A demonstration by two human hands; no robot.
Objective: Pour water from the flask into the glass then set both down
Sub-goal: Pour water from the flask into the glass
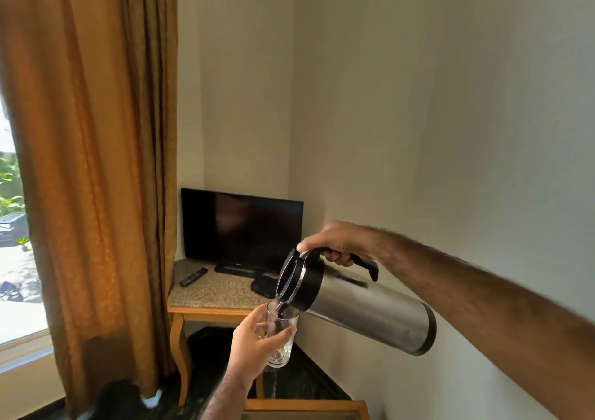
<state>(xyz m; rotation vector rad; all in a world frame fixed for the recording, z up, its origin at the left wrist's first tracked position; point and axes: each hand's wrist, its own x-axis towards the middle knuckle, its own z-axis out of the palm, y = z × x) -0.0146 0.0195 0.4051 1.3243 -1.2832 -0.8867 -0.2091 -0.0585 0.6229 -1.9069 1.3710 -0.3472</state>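
A steel flask (370,313) with a black lid and black handle is tipped almost level in the air, its spout pointing left and down. My right hand (335,246) grips the handle from above. The spout sits just over the rim of a clear glass (283,342), which my left hand (254,342) holds upright in the air from the left side. Whether water is flowing I cannot tell; the glass looks mostly see-through.
Behind the glass stands a wooden side table (209,307) with a speckled stone top, carrying a dark TV (241,226), a remote (193,276) and a small black box. An orange curtain (96,162) hangs left. Another wooden table edge (306,405) lies below.
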